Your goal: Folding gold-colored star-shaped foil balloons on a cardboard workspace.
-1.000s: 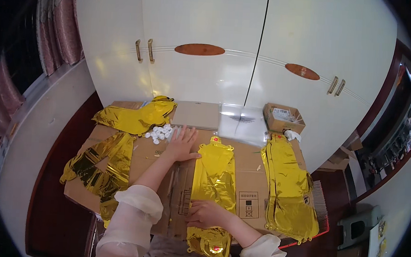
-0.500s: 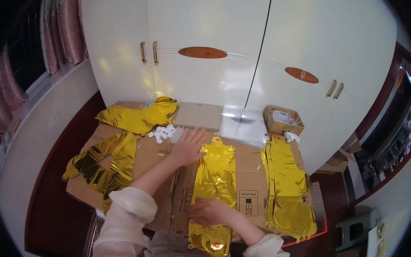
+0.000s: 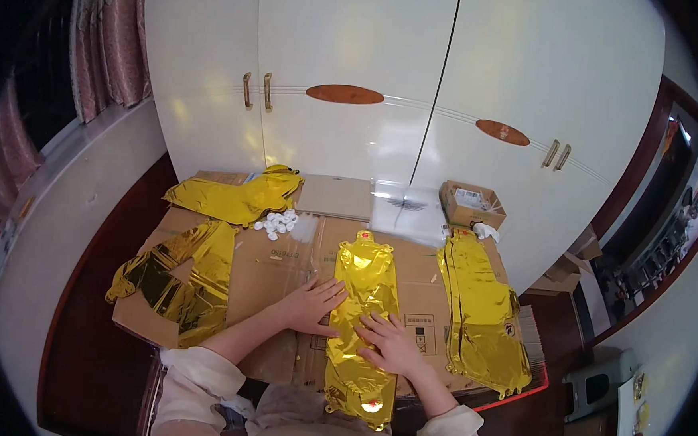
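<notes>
I see left hand pulled back nearer | both palms flat, fingers spread, gripping nothing | right hand pressing gold foil balloon smooth

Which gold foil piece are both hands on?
The middle gold foil balloon, lying lengthwise on the cardboard. Left hand and right hand press it; the other foil pieces lie untouched.

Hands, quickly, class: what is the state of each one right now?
Left hand: open, flat at the gold foil balloon's left edge.
Right hand: open, pressing on the balloon.
</notes>
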Demonstrator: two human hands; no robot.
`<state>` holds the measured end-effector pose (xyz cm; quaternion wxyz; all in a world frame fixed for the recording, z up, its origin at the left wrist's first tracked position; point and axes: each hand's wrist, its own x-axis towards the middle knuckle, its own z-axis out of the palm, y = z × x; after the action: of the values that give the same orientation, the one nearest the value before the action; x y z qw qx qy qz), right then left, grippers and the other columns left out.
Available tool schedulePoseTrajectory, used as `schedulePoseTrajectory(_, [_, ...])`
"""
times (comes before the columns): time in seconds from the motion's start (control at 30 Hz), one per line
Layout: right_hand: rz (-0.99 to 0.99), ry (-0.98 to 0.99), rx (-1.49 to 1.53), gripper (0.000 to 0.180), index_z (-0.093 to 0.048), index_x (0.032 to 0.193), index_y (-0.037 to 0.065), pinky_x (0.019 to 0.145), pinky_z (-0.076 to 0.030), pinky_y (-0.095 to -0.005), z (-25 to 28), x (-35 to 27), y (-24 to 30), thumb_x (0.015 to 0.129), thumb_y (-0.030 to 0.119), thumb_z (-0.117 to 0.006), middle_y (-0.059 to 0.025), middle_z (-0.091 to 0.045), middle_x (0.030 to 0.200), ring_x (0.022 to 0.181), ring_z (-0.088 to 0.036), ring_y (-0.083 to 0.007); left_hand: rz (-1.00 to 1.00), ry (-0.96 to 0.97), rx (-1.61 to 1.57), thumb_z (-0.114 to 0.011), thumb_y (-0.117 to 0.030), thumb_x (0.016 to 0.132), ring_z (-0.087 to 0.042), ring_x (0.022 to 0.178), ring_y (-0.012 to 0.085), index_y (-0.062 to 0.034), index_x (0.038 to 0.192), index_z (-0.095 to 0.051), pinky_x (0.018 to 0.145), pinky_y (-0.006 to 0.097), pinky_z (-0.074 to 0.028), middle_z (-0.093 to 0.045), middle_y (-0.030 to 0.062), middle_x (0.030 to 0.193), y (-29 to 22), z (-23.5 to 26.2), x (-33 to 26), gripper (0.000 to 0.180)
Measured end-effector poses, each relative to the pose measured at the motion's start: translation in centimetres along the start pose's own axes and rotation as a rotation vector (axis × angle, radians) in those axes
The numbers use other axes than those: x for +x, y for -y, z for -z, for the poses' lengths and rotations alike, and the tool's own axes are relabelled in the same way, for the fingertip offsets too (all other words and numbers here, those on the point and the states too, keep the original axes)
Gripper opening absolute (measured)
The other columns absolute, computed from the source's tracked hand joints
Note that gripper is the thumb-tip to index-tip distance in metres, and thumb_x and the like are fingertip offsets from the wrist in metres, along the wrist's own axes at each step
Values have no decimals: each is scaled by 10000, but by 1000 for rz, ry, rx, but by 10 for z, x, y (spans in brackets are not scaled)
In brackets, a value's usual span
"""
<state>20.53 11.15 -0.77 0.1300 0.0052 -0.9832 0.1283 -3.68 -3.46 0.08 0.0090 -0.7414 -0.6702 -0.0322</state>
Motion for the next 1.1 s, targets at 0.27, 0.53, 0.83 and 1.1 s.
schedulePoseTrajectory(0.27, [32,23,-26,492,-575,1335,210,1104,-301,-553,6,1,6,879,388,-623,-82,-492,1437,1346,-434,-313,21,154,64,-572,-862,639,-135,1461,429,2,1504,-229,1130,660,-98,-178,258,1567,-18,16,-7,1270])
schedulePoseTrajectory(0.53, [36,19,-18,454,-614,1288,200,1109,-294,-553,6,1,5,875,389,-629,-80,-509,1417,1335,-444,-307,-38,173,39,-628,-850,601,-135,1466,413,20,1501,-212,1129,649,-124,-161,275,1563,-21,17,-6,1319])
schedulePoseTrajectory(0.83, [26,17,-27,406,-638,1250,175,1121,-297,-525,11,3,9,902,384,-608,-76,-524,1401,1336,-446,-276,46,138,13,-549,-786,755,-140,1477,363,-121,1533,-224,1148,615,-128,-169,242,1574,-1,13,6,1074])
schedulePoseTrajectory(1.1, [17,20,7,403,-648,1240,167,1127,-291,-531,12,3,9,903,384,-611,-82,-529,1394,1335,-445,-286,66,114,-13,-546,-793,750,-159,1480,326,-118,1529,-233,1148,614,-135,-178,217,1580,22,8,18,1078])
